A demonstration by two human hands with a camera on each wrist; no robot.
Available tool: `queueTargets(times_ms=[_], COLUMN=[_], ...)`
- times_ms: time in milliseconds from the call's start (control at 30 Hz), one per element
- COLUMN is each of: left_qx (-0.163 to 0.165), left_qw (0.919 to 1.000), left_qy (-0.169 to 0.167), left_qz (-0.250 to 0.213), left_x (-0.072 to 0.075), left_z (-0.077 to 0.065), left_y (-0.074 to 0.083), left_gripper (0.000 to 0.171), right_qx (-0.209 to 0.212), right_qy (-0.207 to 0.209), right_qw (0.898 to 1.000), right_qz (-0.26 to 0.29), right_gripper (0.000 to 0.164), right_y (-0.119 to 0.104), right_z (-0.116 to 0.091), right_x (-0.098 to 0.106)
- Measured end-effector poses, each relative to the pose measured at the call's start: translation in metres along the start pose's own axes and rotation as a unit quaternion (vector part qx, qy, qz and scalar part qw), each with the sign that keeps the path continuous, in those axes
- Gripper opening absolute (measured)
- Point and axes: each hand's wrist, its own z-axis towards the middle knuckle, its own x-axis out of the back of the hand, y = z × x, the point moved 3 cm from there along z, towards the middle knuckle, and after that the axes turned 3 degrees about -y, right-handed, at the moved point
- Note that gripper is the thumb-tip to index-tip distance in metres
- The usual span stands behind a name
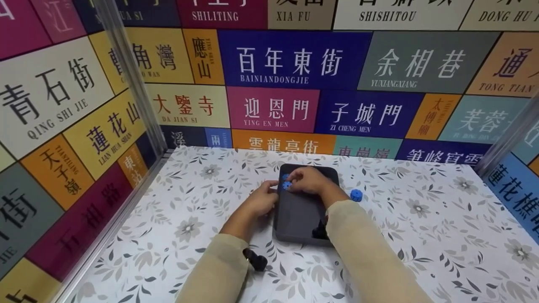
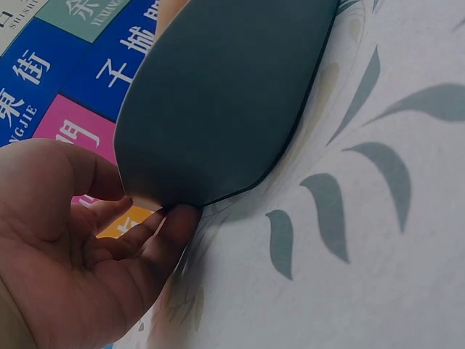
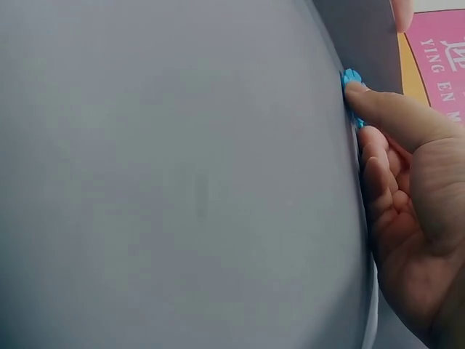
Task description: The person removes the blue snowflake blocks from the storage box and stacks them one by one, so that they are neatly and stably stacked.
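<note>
A dark grey tray (image 1: pixel 301 214) lies on the table, its wall (image 2: pixel 225 102) filling much of the left wrist view. My left hand (image 1: pixel 262 200) grips the tray's left side, thumb and fingertips at its edge. Over the tray's far left part, my right hand (image 1: pixel 310 180) pinches a small blue notched disc (image 1: pixel 286 185). In the right wrist view the thumb lies against this blue disc (image 3: pixel 352 75), with the other fingers curled below. Just behind it, a second blue piece (image 1: pixel 286 176) sits in the tray's far left corner, partly hidden by the fingers.
Right of the tray, another blue notched piece (image 1: pixel 356 195) stands on the floral tablecloth (image 1: pixel 412 235). Printed panels (image 1: pixel 290 59) with street names rise behind the table and along both sides. A black wrist camera (image 1: pixel 255 259) hangs at the left sleeve.
</note>
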Motion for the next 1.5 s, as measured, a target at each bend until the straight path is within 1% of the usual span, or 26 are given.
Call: queueTargets(times_ms=[133,233,333,533,667,733,767,900,967,1033,1100,1167,1233,1400,1500], left_qx=[0.005,0.004,0.001,-0.021,-0.019,-0.015,-0.014,-0.014,-0.015,-0.010,-0.006,-0.003,-0.005,-0.008,-0.005], left_qw=[1.0000,1.0000,1.0000,0.9998,0.9998,0.9999,0.9999,0.9999,0.9999,0.9999,0.9999,0.9999,0.9999,0.9999,0.9999], left_qy=[0.002,0.004,0.004,0.002,0.005,0.004,0.004,0.003,0.006,0.009,0.011,0.012,0.013,0.009,0.007], left_qz=[-0.002,0.003,0.007,0.000,0.000,-0.001,-0.002,-0.002,0.002,0.008,0.012,0.012,0.010,0.002,-0.006], left_x=[0.000,0.000,0.000,-0.001,-0.001,-0.001,-0.001,-0.001,0.000,0.000,0.000,0.001,0.000,-0.001,-0.001], left_z=[0.001,0.001,0.000,0.000,0.002,0.003,0.003,0.003,0.003,0.003,0.002,0.002,0.003,0.003,0.001], left_y=[-0.001,-0.002,-0.001,-0.001,-0.002,-0.002,-0.002,-0.003,-0.003,-0.003,-0.003,-0.003,-0.003,-0.002,-0.001], left_gripper=[0.063,0.062,0.062,0.062,0.062,0.062,0.063,0.063,0.063,0.062,0.062,0.062,0.062,0.064,0.064], right_qx=[-0.003,-0.008,-0.018,-0.012,-0.006,0.000,0.004,0.008,0.007,0.005,0.003,0.001,-0.003,-0.014,-0.015], right_qy=[0.015,0.025,0.035,0.042,0.062,0.083,0.092,0.123,0.132,0.142,0.149,0.156,0.166,0.198,0.210], right_qw=[1.000,1.000,0.999,0.998,0.993,0.988,0.984,0.958,0.946,0.938,0.931,0.926,0.923,0.923,0.922], right_qz=[0.006,0.004,0.012,0.055,0.098,0.130,0.155,0.257,0.296,0.317,0.333,0.344,0.346,0.329,0.326], right_gripper=[0.027,0.022,0.020,0.024,0.025,0.026,0.027,0.028,0.029,0.031,0.035,0.039,0.041,0.039,0.040], right_y=[0.001,0.003,0.005,0.005,0.005,0.003,0.001,-0.009,-0.013,-0.015,-0.016,-0.015,-0.013,-0.005,0.003], right_z=[0.001,0.001,0.001,0.000,0.000,0.000,0.000,-0.002,-0.005,-0.010,-0.017,-0.026,-0.038,-0.070,-0.088], right_x=[0.001,0.001,0.003,0.005,0.010,0.014,0.017,0.029,0.036,0.044,0.051,0.058,0.063,0.074,0.078])
